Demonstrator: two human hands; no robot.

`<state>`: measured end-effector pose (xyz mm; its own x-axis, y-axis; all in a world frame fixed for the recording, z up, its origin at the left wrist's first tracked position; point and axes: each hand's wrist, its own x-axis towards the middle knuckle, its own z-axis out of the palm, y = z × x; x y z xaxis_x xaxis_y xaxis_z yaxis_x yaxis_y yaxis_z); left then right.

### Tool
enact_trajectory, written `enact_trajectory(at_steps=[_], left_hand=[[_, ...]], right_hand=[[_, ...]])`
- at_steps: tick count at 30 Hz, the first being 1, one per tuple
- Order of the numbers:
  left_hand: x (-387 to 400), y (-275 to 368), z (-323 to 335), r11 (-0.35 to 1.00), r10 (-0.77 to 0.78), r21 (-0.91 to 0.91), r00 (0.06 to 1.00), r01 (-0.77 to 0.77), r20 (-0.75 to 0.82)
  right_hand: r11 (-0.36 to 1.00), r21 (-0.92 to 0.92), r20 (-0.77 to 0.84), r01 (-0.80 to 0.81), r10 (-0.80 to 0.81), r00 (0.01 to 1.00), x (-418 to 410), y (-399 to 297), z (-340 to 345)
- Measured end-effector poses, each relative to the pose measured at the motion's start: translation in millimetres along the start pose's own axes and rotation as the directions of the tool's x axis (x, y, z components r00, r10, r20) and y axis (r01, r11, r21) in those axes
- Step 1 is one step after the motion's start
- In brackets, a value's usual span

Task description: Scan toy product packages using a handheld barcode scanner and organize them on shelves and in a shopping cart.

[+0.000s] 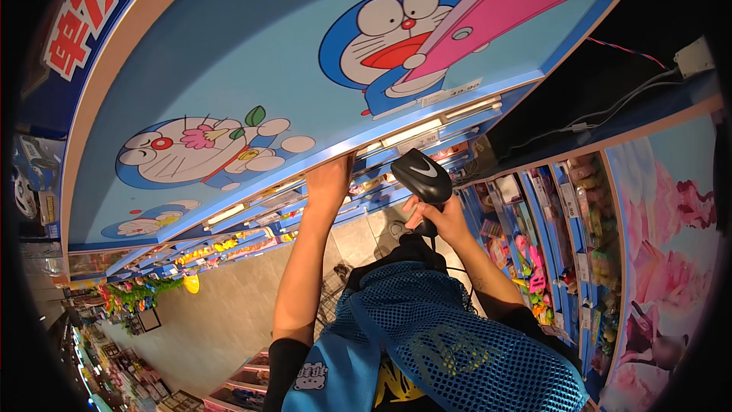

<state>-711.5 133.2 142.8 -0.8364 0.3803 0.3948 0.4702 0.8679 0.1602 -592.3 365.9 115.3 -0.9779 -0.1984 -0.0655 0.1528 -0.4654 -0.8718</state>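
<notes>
My right hand (439, 218) grips the handle of a black handheld barcode scanner (422, 176), whose head points up toward the shelves. A cable runs down from its handle beside my blue mesh vest (423, 297). Further left, my left hand (331, 177) reaches in at the edge of a blue shelf (274, 206); its fingers are hidden under the overhanging header panel (269, 63), so what they touch cannot be made out. Between the two hands, a price label (422, 142) sits on a shelf front.
A second shelving unit (572, 263) with packaged goods and price labels stands close on my right. White cables (617, 100) lead to a box (695, 60) at upper right. Below is a tiled floor (229, 303), with a dark wire basket (329, 300) partly hidden by my left arm.
</notes>
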Motion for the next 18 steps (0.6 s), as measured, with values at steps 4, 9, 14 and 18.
enact_trajectory(at_steps=[4, 9, 14, 18], left_hand=[[-1, 0, -3, 0.992, -0.128, 0.005, 0.984, 0.129, 0.122], [-13, 1, -12, 0.99, -0.134, -0.045, 0.991, 0.135, 0.027], [-36, 11, -33, 0.996, -0.085, 0.003, 0.981, 0.087, -0.176], [-74, 10, -44, 0.985, -0.084, -0.164, 0.987, 0.062, -0.134]], right_hand=[[0.999, -0.02, 0.024, -0.037, 0.038, 0.999, 3, 6, -2], [0.999, 0.0, 0.036, -0.05, 0.05, 0.998, 6, 6, 4], [0.998, -0.003, 0.047, -0.065, 0.065, 0.997, 4, 8, 6], [0.995, 0.001, 0.061, -0.096, 0.096, 0.994, 3, 12, 13]])
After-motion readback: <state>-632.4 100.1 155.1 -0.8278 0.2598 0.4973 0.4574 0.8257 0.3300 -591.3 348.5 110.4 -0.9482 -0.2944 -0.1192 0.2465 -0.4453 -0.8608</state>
